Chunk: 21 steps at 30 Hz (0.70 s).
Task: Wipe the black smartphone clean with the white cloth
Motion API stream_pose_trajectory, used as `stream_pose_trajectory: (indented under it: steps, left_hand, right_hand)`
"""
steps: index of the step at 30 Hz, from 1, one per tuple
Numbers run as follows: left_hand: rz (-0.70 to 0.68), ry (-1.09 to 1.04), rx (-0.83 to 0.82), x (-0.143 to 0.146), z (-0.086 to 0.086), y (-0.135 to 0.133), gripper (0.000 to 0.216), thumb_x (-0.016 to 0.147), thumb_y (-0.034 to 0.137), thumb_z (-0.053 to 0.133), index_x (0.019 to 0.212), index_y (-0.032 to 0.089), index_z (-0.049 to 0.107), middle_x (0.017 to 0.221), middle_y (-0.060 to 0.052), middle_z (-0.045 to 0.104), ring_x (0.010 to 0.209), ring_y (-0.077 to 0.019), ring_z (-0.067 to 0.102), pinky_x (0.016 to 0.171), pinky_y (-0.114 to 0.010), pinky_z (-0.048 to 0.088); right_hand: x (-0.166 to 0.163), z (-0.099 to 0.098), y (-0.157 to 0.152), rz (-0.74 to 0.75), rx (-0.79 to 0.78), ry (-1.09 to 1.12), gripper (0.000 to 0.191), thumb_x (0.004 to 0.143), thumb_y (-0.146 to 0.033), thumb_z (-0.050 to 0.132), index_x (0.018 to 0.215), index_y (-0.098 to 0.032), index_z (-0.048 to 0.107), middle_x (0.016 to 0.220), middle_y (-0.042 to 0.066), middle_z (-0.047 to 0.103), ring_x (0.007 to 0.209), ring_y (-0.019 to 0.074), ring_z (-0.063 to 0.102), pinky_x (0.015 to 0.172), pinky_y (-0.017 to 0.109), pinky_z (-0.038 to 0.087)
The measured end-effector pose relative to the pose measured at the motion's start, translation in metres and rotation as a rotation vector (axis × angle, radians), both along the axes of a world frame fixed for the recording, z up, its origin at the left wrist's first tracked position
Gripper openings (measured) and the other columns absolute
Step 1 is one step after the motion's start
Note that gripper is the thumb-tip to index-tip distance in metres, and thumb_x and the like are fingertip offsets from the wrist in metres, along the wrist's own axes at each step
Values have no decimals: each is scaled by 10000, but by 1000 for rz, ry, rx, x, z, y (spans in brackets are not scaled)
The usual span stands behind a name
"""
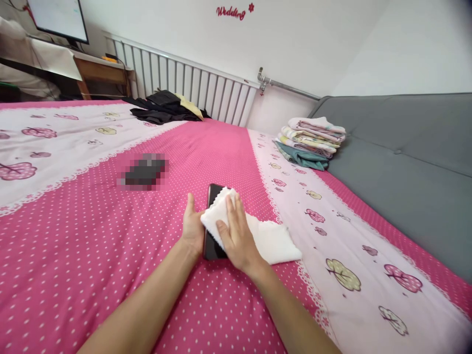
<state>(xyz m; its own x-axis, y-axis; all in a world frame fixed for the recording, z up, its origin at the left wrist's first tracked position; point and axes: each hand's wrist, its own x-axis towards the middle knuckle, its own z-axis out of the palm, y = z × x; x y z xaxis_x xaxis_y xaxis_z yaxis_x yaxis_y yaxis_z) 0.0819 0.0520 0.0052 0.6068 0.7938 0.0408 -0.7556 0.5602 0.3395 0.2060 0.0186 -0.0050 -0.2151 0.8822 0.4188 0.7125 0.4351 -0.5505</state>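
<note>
A black phone [213,192] lies on the pink dotted bedspread [92,255] in the middle of the view. My left hand [192,227] cups the phone's left edge and holds it steady. My right hand [238,235] lies flat, fingers stretched out, pressing a white cloth [271,241] onto the phone's screen. The cloth covers most of the phone and trails off to the right onto the bedspread. Only the phone's top corner and a strip near my wrist show.
A blurred dark object [143,172] lies left of the phone. Folded towels [311,140] are stacked at the right by a grey sofa [405,162]. Dark clothes [162,108] lie by the white radiator [206,88]. A desk with a monitor [59,19] stands at the back left.
</note>
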Motion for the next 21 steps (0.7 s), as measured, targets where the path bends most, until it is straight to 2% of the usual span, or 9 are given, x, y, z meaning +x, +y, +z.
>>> stream_pose_trajectory:
  steps: [4,7,11,14,17,21]
  left_hand:
    - [37,48,-24,-20,-2,11,1019,749,803,97,1264,22,501,1105,-204,651,1074,-326,588,998,-479,371]
    - [33,143,-76,-26,-2,17,1007,760,788,80,1227,13,522,1055,-207,661,1024,-327,610,956,-482,410]
    - [-62,328,-158,-24,0,19,983,777,762,70,1158,3,565,994,-216,674,964,-325,631,895,-480,452]
    - [-97,421,-173,-22,0,22,960,783,757,84,1093,9,600,923,-205,690,869,-307,657,818,-450,491]
    - [-69,556,-178,-23,-7,28,889,804,737,130,983,32,641,750,-164,696,678,-263,660,680,-391,518]
    - [23,798,-114,-28,-25,36,772,806,726,246,814,79,669,482,-87,602,442,-212,570,534,-344,487]
  right_hand:
    - [-17,1,-19,143,-76,-87,655,966,-472,279,1501,-188,31,1571,56,-32,1426,241,-83,1162,509,109]
    - [-24,3,-30,204,-152,-142,787,929,-518,376,1496,-129,-6,1564,104,-37,1423,272,-81,1157,526,122]
    - [-28,2,-39,162,-271,-208,898,858,-448,551,1486,-45,51,1551,170,38,1425,313,9,1154,520,173]
    - [-30,1,-46,115,-274,-213,897,817,-364,624,1486,-57,110,1544,168,106,1421,316,88,1148,500,224]
    - [-31,2,-55,119,-252,-193,878,813,-358,639,1484,-71,150,1533,174,154,1411,312,154,1137,481,267]
    - [-33,7,-64,136,-293,-223,754,866,-328,568,1468,-51,207,1511,189,213,1395,301,214,1121,467,300]
